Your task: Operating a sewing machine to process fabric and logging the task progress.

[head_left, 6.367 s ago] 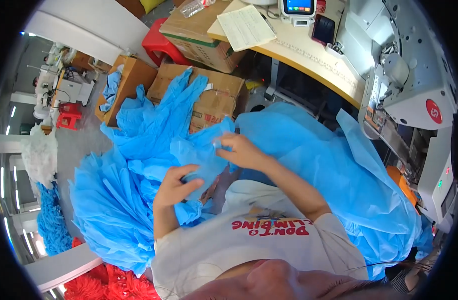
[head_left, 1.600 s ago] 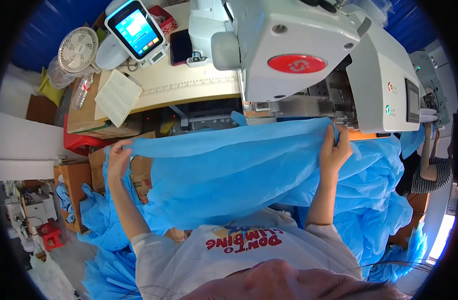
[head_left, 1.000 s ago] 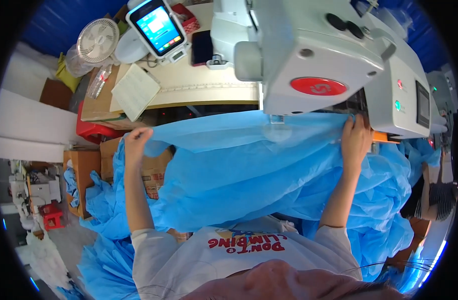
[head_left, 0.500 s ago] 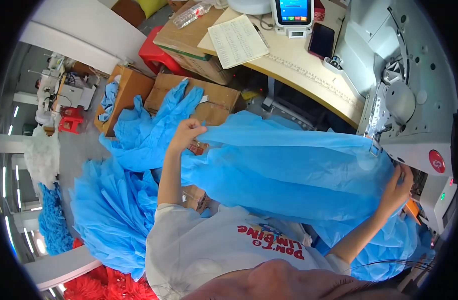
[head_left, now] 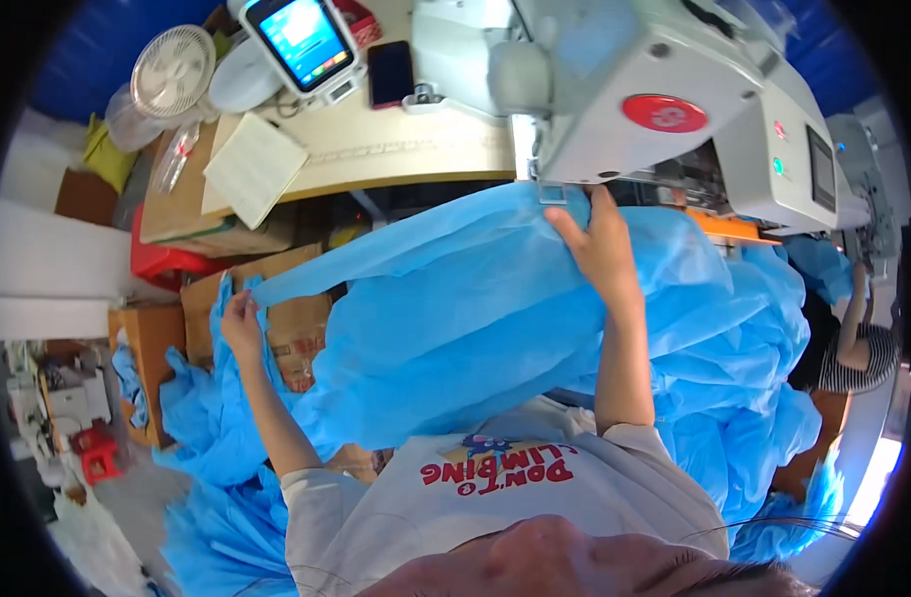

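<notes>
A: Where are the hands?

B: The right hand point(head_left: 600, 244) is raised at about one o'clock from the chest, forearm nearly upright, fingers pinched on the top edge of the thin blue nonwoven fabric sheet point(head_left: 475, 328), just under the head of the large white industrial sewing machine point(head_left: 664, 99). The left hand point(head_left: 241, 318) is out at ten o'clock, arm stretched, fingers closed around the sheet's narrow far end.

A: So the sheet is where?

B: Pulled taut between both hands, its upper edge running from ten o'clock up to one, the rest hanging down over the lap.

A: Any room around it?

B: Little at twelve: the pale wooden worktable point(head_left: 396, 159) edge sits just above the fabric. Heaps of the same blue fabric point(head_left: 744, 398) crowd three and four o'clock, and more lies on the floor at eight point(head_left: 216, 497).

A: Containers?

B: Brown cardboard boxes point(head_left: 296, 328) stand just behind the left hand; I cannot tell what is inside. A red plastic stool point(head_left: 167, 264) stands at ten o'clock beside them.

A: On the table?

B: A white touchscreen tablet on a stand point(head_left: 301, 45), a dark phone point(head_left: 391, 75), a small white fan point(head_left: 172, 70) and an open paper notebook point(head_left: 256, 169).
</notes>
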Motion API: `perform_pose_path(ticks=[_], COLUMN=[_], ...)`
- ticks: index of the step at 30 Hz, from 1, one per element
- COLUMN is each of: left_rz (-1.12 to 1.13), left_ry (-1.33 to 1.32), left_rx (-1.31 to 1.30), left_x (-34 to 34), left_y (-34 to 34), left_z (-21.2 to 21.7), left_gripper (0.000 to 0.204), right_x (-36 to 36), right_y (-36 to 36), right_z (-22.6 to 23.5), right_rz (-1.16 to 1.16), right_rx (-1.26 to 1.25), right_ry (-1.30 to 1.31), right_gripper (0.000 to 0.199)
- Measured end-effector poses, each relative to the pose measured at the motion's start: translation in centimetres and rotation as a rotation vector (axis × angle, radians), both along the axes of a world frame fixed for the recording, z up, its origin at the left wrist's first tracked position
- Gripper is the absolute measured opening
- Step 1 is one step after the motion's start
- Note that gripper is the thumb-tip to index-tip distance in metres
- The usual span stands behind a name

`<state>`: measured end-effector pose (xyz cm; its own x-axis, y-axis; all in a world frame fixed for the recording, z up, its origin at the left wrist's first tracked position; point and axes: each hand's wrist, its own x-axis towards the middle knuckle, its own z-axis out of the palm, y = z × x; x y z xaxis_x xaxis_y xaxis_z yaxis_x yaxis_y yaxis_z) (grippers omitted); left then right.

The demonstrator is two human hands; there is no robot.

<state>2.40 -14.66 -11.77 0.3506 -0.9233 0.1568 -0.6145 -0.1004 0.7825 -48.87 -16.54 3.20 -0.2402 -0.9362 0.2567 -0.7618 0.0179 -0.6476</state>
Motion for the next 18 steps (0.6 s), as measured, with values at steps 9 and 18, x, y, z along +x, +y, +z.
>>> perform_pose_path(ticks=[9, 18], left_rz=[-0.384, -0.333], left_ry=[0.426, 0.81], left_rx=[0.155, 0.109], left_x=[-8.1, -9.4], left_y=[-3.6, -4.9], left_z=[2.8, 7.2], left_gripper=[0.011, 0.012], right_x=[-11.9, -7.4], right_y=[8.1, 3.4], right_z=[-4.5, 0.4], right_rz=[-0.16, -0.257], right_rx=[0.21, -0.223], right_ry=[0.388, -0.18], right_gripper=[0.019, 0.012])
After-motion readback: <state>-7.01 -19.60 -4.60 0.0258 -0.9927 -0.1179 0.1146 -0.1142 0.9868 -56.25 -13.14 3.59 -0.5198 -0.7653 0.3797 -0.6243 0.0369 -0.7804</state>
